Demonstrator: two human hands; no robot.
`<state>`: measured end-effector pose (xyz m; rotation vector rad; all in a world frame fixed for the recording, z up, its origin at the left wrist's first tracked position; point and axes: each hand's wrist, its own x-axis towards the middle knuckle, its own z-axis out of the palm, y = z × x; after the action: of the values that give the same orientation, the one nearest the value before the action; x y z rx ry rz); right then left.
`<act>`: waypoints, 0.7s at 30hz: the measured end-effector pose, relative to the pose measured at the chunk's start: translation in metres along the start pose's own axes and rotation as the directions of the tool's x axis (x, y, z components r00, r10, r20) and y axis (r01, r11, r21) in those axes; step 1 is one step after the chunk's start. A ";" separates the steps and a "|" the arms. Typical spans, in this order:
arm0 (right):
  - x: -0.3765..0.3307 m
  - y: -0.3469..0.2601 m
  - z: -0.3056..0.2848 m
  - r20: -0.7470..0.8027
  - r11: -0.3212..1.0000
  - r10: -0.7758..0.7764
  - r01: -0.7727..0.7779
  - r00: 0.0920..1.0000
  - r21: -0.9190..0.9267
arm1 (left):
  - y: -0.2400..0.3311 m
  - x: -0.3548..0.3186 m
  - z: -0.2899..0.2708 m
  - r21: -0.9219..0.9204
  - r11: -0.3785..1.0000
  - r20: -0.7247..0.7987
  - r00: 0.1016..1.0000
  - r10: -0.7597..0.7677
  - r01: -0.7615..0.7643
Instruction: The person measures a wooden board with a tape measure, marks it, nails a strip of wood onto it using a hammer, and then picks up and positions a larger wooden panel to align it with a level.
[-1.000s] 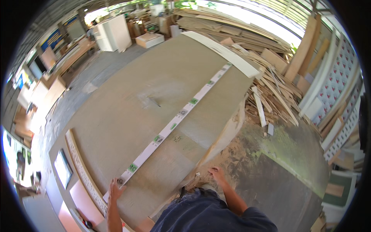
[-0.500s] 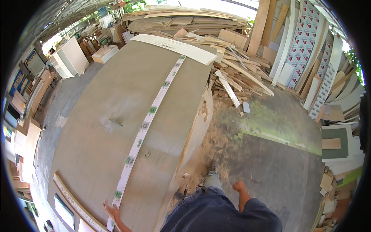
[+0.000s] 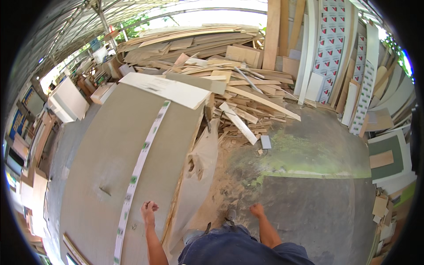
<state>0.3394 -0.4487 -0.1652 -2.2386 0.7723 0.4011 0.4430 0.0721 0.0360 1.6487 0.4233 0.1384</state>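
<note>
My left hand (image 3: 149, 210) hovers over the right part of a large grey-brown sheet-topped table (image 3: 97, 150), fingers curled in, nothing visible in them. To its left, a long white strip with green and dark printed marks (image 3: 134, 179) runs lengthwise along the tabletop, apart from the hand. A small thin dark object (image 3: 104, 191) lies farther left on the same surface. My right hand (image 3: 256, 210) hangs over the floor, closed like a fist, touching nothing I can see. A white panel (image 3: 168, 90) lies across the table's far end.
Pale sheeting (image 3: 194, 176) hangs down the table's right side. Sawdust (image 3: 221, 190) covers the floor beside it. Wood offcuts (image 3: 251, 101) are heaped beyond, with a white board (image 3: 238, 123) jutting onto the floor. Tall panels (image 3: 331, 48) lean at the far right.
My left hand has left the near end of the strip and curled its fingers. I have moved forward along the table, and the view has tilted up; the offcut heap is nearer.
</note>
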 end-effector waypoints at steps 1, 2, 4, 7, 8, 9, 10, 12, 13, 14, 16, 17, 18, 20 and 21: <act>0.016 0.003 -0.017 -0.026 0.996 0.042 -0.043 0.999 -0.072 | 0.009 0.010 0.034 -0.019 0.999 0.057 0.998 -0.041 0.043; 0.028 -0.008 -0.027 -0.021 0.997 0.047 -0.048 0.999 -0.057 | 0.018 0.018 0.056 -0.024 0.996 0.094 0.992 -0.079 0.082; 0.046 -0.033 -0.039 -0.109 0.958 0.238 -0.216 0.965 0.186 | 0.030 0.034 0.095 -0.042 0.993 0.137 0.985 -0.105 0.112; 0.079 -0.042 -0.044 -0.134 0.916 0.135 -0.073 0.982 0.393 | 0.043 0.065 0.167 -0.076 0.981 0.233 0.959 -0.159 0.181; 0.087 -0.057 -0.044 -0.054 0.888 0.097 -0.062 0.994 0.457 | 0.040 0.077 0.179 -0.093 0.972 0.234 0.954 -0.188 0.215; 0.096 -0.073 -0.044 0.024 0.854 0.053 -0.058 0.998 0.518 | 0.038 0.089 0.189 -0.103 0.968 0.234 0.952 -0.198 0.227; 0.105 -0.085 -0.047 0.067 0.830 0.023 -0.056 0.998 0.556 | 0.040 0.104 0.206 -0.139 0.948 0.248 0.937 -0.245 0.285; 0.126 -0.120 -0.053 0.114 0.801 -0.018 -0.054 0.993 0.596 | 0.044 0.133 0.228 -0.171 0.926 0.252 0.924 -0.289 0.336; 0.139 -0.142 -0.059 0.163 0.789 -0.070 -0.045 0.984 0.612 | 0.044 0.150 0.237 -0.187 0.918 0.220 0.926 -0.308 0.350; 0.156 -0.159 -0.064 0.203 0.777 -0.118 -0.037 0.972 0.629 | 0.044 0.167 0.250 -0.205 0.909 0.195 0.925 -0.327 0.364; 0.197 -0.191 -0.078 0.196 0.767 -0.195 0.025 0.961 0.642 | 0.044 0.205 0.278 -0.214 0.903 0.183 0.924 -0.337 0.372; 0.221 -0.209 -0.084 0.184 0.750 -0.282 0.096 0.942 0.654 | 0.046 0.226 0.293 -0.230 0.900 0.169 0.926 -0.337 0.370; 0.243 -0.227 -0.088 0.177 0.751 -0.283 0.103 0.943 0.652 | 0.047 0.246 0.308 -0.235 0.900 0.174 0.926 -0.334 0.368; 0.293 -0.269 -0.099 0.256 0.717 -0.333 0.068 0.907 0.693 | 0.053 0.288 0.339 -0.206 0.916 0.120 0.938 -0.325 0.343; 0.317 -0.291 -0.106 0.250 0.719 -0.336 0.076 0.908 0.690 | 0.057 0.312 0.357 -0.215 0.915 0.123 0.939 -0.321 0.341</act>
<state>0.7744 -0.4920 -0.0914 -1.4788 0.3633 0.3365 0.8612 -0.1545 -0.0036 1.3254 0.5920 -0.1328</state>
